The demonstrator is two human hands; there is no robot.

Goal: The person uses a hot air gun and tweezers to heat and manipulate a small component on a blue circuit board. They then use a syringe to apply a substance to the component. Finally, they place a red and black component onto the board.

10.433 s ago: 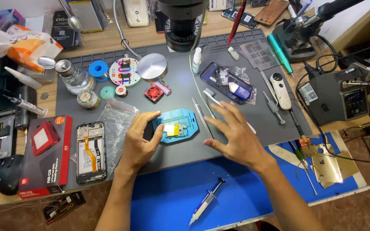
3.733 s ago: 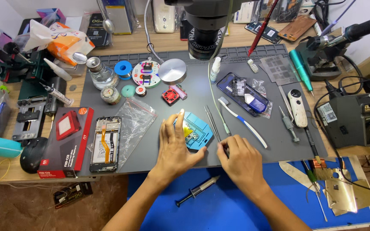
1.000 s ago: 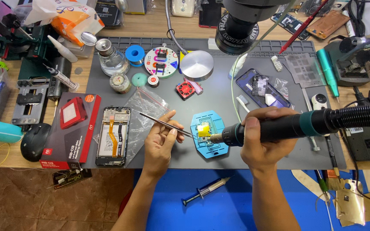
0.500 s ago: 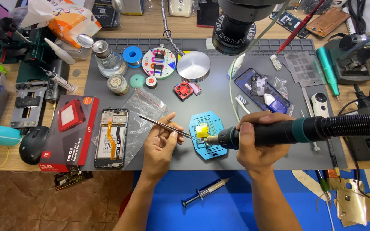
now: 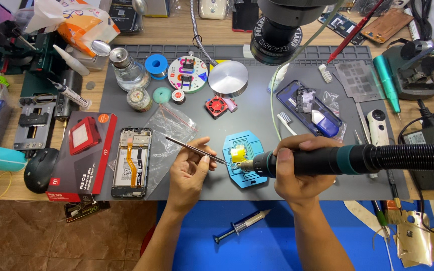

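Shifted slightly since half a second ago: both hands and tool tips sit marginally lower over the fixture, otherwise unchanged. Left hand pinched shut on one pair of tweezers, tips at the yellow-taped part. Right hand wrapped fully around one hot-air handle, nozzle just beside that part. One blue fixture beneath, on the grey mat. Further out: two opened phones, one left, one right; one syringe on the blue mat.
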